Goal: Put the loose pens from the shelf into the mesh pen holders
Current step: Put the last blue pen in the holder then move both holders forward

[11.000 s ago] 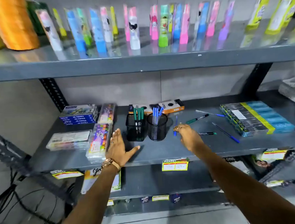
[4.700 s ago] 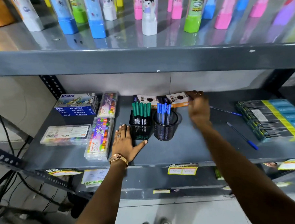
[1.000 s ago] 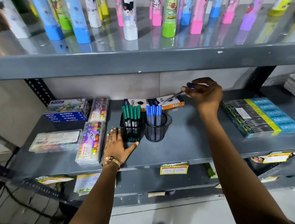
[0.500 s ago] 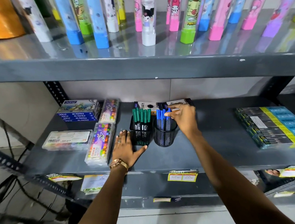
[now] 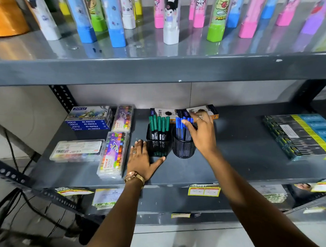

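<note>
Two black mesh holders stand mid-shelf. The square holder (image 5: pixel 157 147) carries green-capped pens (image 5: pixel 159 124). The round holder (image 5: pixel 183 150) just to its right carries blue-capped pens (image 5: pixel 181 124). My left hand (image 5: pixel 141 159) lies flat and open on the grey shelf (image 5: pixel 238 150), its fingers against the square holder's left side. My right hand (image 5: pixel 203 134) reaches over the round holder from the right, and its spread fingertips touch the blue caps. I see nothing gripped in it. No loose pen shows on the shelf surface.
Oil pastel boxes (image 5: pixel 89 119), a colourful pastel case (image 5: pixel 113 153) and a clear case (image 5: pixel 77 150) sit left of the holders. Flat pen boxes (image 5: pixel 167 113) lie behind them. A wrapped pack (image 5: pixel 304 135) fills the right end. The upper shelf's edge (image 5: pixel 156 69) overhangs, carrying several coloured tubes.
My right hand carried a blue pen down from above the shelf into the round holder and now rests at its caps. The left hand stayed flat beside the square holder.
</note>
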A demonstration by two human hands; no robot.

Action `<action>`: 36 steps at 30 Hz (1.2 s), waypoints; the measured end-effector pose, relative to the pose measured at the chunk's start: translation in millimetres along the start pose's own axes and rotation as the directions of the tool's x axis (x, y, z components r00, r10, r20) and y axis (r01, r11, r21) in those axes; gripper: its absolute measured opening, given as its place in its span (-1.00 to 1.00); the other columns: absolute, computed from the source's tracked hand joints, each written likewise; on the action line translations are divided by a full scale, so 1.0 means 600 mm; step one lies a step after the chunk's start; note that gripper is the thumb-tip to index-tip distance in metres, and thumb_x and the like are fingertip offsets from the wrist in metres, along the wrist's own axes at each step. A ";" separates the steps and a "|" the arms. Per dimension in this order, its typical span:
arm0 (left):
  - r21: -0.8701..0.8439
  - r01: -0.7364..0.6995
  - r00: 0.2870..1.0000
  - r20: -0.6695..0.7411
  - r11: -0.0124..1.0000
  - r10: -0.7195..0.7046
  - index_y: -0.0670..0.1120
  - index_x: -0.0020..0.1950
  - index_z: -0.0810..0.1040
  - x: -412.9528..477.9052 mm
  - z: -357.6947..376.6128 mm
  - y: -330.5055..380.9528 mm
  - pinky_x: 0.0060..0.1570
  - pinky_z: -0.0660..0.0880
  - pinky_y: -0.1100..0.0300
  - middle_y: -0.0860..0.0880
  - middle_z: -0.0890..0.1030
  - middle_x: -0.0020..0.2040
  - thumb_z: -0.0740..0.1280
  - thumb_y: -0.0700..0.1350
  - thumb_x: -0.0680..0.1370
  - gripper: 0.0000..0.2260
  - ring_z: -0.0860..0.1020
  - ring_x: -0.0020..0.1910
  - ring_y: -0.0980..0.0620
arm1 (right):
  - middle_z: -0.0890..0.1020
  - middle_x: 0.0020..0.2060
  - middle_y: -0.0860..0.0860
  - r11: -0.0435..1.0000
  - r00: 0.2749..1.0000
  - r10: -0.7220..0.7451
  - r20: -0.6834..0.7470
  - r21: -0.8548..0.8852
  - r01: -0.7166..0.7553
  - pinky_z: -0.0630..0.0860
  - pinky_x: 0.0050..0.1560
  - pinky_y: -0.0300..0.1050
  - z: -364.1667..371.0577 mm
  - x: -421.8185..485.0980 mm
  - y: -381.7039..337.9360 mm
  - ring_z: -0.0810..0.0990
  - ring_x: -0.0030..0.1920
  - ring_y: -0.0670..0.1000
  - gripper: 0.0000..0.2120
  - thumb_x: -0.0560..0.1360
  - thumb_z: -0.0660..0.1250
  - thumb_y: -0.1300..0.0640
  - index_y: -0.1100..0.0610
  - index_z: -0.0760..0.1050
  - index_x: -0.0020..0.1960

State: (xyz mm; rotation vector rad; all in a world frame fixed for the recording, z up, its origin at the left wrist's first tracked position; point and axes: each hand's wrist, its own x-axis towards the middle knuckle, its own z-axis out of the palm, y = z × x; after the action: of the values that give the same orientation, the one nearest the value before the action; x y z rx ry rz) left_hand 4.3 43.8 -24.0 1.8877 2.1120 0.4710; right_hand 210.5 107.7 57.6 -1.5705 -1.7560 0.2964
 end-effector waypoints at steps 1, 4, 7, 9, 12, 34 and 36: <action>-0.007 0.006 1.000 0.012 1.000 -0.006 -0.13 0.54 0.06 0.001 0.000 -0.001 0.50 -0.01 -0.02 -0.14 0.06 0.56 0.00 0.53 0.28 0.02 0.00 0.54 -0.13 | 0.50 0.22 0.14 0.998 0.999 0.035 -0.030 0.054 -0.033 0.39 0.27 -0.03 0.000 -0.018 0.002 0.40 0.26 0.15 -0.49 0.51 0.31 -0.09 0.15 0.42 0.37; -0.119 0.063 0.998 0.021 0.991 -0.061 -0.16 0.54 0.00 0.003 -0.003 0.003 0.50 0.04 -0.03 -0.16 0.08 0.56 0.13 0.53 0.24 0.09 0.03 0.54 -0.12 | 0.35 0.42 0.16 0.952 0.981 0.188 -0.050 0.255 -0.169 0.21 0.44 -0.02 0.013 -0.088 0.011 0.28 0.42 0.15 -0.28 0.47 0.38 -0.05 0.17 0.17 0.50; -0.440 0.153 0.981 -0.037 0.885 -0.188 -0.15 0.54 -0.01 -0.006 -0.003 0.027 0.46 0.15 0.03 -0.14 0.16 0.54 0.44 0.38 0.20 0.14 0.12 0.52 -0.10 | 0.22 0.50 0.17 0.900 0.958 0.281 0.055 0.333 -0.283 0.15 0.51 -0.02 0.043 -0.138 0.018 0.19 0.50 0.14 -0.03 0.32 0.53 0.16 0.19 0.01 0.54; -0.602 0.132 0.972 -0.076 0.787 -0.221 -0.16 0.54 -0.02 -0.011 -0.001 0.050 0.41 0.12 0.21 -0.12 0.18 0.54 0.57 0.20 0.20 0.14 0.17 0.50 -0.03 | 0.26 0.48 0.16 0.891 0.948 0.315 0.055 0.327 -0.315 0.19 0.52 0.02 0.062 -0.135 0.021 0.23 0.49 0.12 0.04 0.24 0.57 0.14 0.16 0.03 0.53; -0.701 0.075 0.965 -0.127 0.709 -0.228 -0.15 0.55 -0.05 -0.003 0.002 0.074 0.38 0.08 0.32 -0.09 0.16 0.54 0.62 0.05 0.20 0.14 0.16 0.50 0.02 | 0.43 0.37 0.14 0.879 0.934 0.355 0.028 0.331 -0.344 0.36 0.41 0.09 0.082 -0.108 0.023 0.37 0.40 0.12 0.06 0.12 0.62 0.05 0.16 0.14 0.48; -0.646 0.110 0.918 -0.226 0.756 -0.326 -0.24 0.31 0.32 -0.143 -0.001 0.081 0.05 0.47 0.07 -0.23 0.56 0.18 0.61 -0.01 0.24 -0.22 0.53 0.15 -0.19 | 0.65 0.08 0.10 0.849 0.917 0.358 0.178 0.346 -0.399 0.56 0.19 0.10 0.019 -0.213 0.022 0.62 0.11 0.10 -0.30 0.11 0.62 0.05 0.15 0.41 0.16; -0.653 0.111 0.918 -0.221 0.749 -0.329 -0.24 0.33 0.31 -0.153 -0.004 0.083 0.07 0.46 0.09 -0.22 0.56 0.19 0.61 -0.02 0.24 -0.20 0.53 0.15 -0.18 | 0.64 0.09 0.12 0.854 0.919 0.345 0.192 0.342 -0.392 0.56 0.18 0.06 0.014 -0.217 0.023 0.61 0.12 0.11 -0.31 0.14 0.62 0.08 0.18 0.40 0.16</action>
State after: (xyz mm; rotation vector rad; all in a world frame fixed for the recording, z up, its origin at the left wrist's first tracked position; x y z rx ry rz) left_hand 59.2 -42.3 -2.8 1.2069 1.9607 1.3206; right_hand 211.0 -7.6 -4.9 -1.6162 -1.3646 0.8846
